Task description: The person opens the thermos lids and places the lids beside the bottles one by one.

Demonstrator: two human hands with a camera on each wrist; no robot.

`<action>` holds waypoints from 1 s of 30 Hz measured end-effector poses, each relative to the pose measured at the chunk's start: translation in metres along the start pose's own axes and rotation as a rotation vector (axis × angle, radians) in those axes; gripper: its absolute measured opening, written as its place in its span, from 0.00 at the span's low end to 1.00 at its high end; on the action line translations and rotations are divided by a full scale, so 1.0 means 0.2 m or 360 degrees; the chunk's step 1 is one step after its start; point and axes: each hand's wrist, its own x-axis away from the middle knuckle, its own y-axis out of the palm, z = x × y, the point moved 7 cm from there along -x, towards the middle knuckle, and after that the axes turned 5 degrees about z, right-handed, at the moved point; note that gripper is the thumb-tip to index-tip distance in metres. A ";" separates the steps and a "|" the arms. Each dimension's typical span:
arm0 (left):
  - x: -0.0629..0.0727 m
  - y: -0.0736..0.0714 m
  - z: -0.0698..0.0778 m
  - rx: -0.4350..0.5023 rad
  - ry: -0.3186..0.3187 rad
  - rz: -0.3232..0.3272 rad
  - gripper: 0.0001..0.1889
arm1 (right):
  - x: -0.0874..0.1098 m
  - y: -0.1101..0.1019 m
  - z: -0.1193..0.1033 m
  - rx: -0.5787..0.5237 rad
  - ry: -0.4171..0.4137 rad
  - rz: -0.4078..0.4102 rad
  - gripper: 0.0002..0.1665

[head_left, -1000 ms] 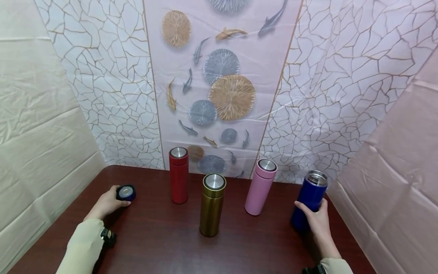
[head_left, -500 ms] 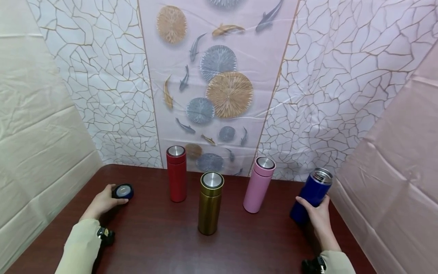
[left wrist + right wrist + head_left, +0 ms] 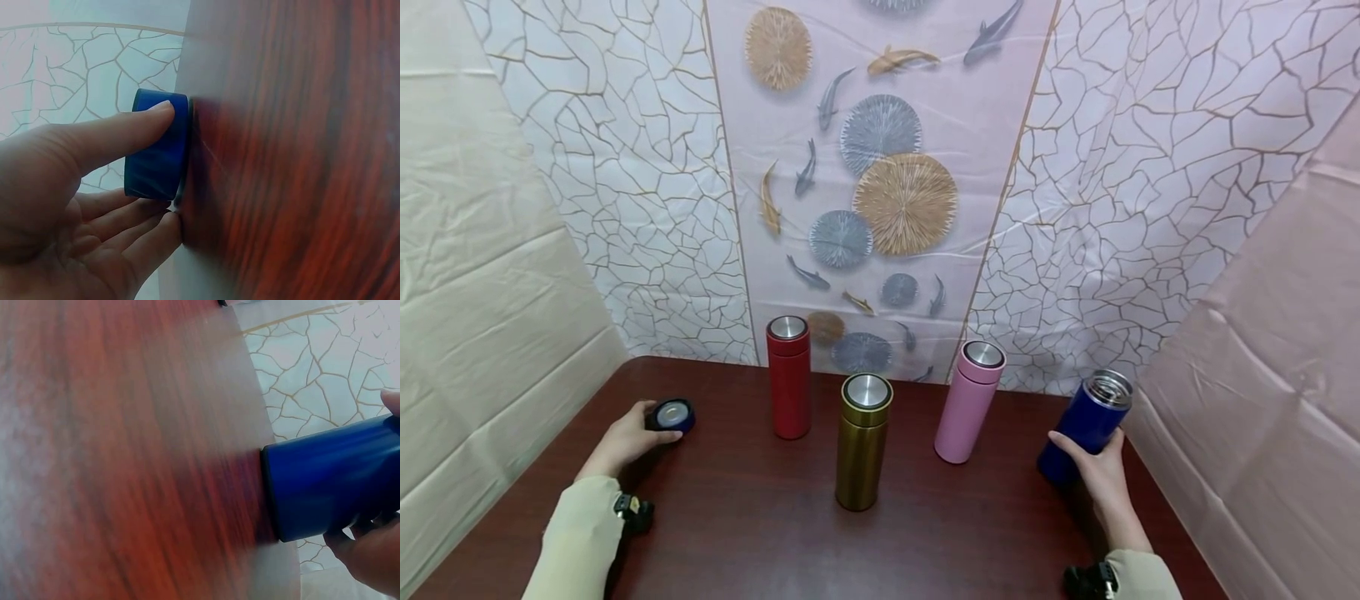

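Observation:
At the left of the table my left hand point(image 3: 628, 437) holds the blue flask lid point(image 3: 672, 415), thumb on one side and fingers on the other. The lid lies with its pale inner face up, its edge right at the tabletop in the left wrist view. At the far right my right hand point(image 3: 1099, 471) grips the body of a dark blue thermos flask point(image 3: 1086, 425). That flask has no lid, and its steel mouth point(image 3: 1108, 387) shows. It leans to the right in the head view. The right wrist view shows the flask's base point(image 3: 272, 494) right at the table surface.
Between the hands stand a red flask point(image 3: 789, 392), a gold-brown flask point(image 3: 859, 458) and a pink flask point(image 3: 966, 412), all with lids on. A patterned cloth wall point(image 3: 880, 275) closes the table's back, and plain cloth point(image 3: 1262, 367) hangs at the sides.
The blue flask's top has shifted right and its base slightly away, so it leans more. My left hand stays at the lid. The head view has shifted slightly.

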 end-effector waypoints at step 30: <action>0.21 -0.19 0.51 0.0006 0.0400 0.0235 0.55 | 0.19 -0.24 -0.33 -0.0489 -0.0286 0.0321 0.53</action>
